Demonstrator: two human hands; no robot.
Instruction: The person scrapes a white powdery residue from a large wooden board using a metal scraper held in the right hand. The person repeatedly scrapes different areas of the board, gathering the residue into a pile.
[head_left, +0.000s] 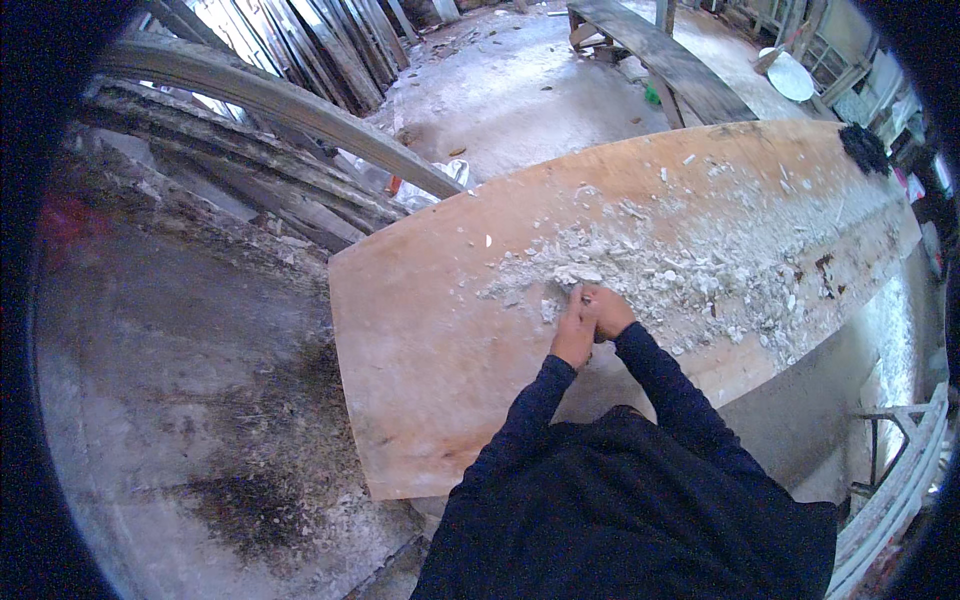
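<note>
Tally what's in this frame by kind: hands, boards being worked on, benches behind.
Hands: 2, left hand and right hand, pressed together on the board
Large plywood board with white flakes: 1
Wooden bench: 1
Total: 4

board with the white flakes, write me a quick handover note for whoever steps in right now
Left hand and right hand: pressed close together on the board, at the near edge of the white flakes. Whether they grip a tool cannot be told.
Things: the long brown board lies flat. Loose white flakes and crumbs cover its middle and far right part. A dark clump sits at the far right end.
Done: the left part of the board shows bare brown wood.
Left: white patches and loose flakes remain from the hands rightward.
</note>
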